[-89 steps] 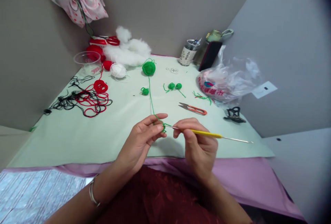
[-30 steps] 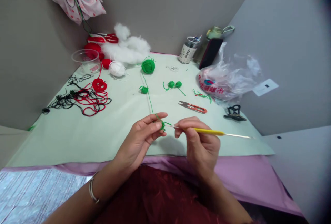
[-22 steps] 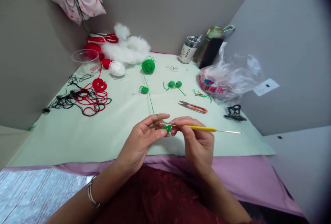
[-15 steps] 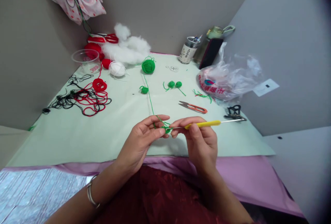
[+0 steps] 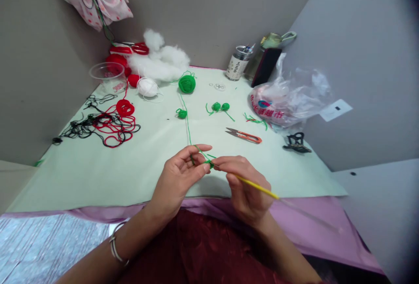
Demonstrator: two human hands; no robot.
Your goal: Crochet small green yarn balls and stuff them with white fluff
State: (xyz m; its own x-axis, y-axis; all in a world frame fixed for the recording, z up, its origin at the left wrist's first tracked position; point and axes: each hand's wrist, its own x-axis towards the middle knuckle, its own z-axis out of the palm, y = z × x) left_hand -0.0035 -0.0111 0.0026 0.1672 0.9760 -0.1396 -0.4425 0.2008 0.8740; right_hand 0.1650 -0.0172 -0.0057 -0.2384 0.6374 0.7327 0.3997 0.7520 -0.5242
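Note:
My left hand (image 5: 178,174) pinches a small green crochet piece (image 5: 210,164) between thumb and fingers, with green yarn running over its raised index finger. That strand leads back across the table to a green yarn ball (image 5: 187,84). In my right hand (image 5: 247,183) is a crochet hook with a yellow handle (image 5: 257,185). Its tip meets the green piece, partly hidden by my fingers, and its far end slants down to the right, blurred. Beyond my hands lie orange thread snips (image 5: 244,135), two small green balls (image 5: 220,107) and another small green piece (image 5: 181,113).
Tangled black and red yarn (image 5: 111,122) covers the table's left side. White stuffing (image 5: 160,61), a white yarn ball (image 5: 148,87) and a clear plastic cup (image 5: 108,78) stand behind it. On the right are a plastic bag (image 5: 288,98), a black claw clip (image 5: 297,143) and a pen holder (image 5: 238,63).
My right hand has turned, swinging the hook's rear end from nearly level to a downward slant at the right. The left hand keeps its pinch, almost unmoved.

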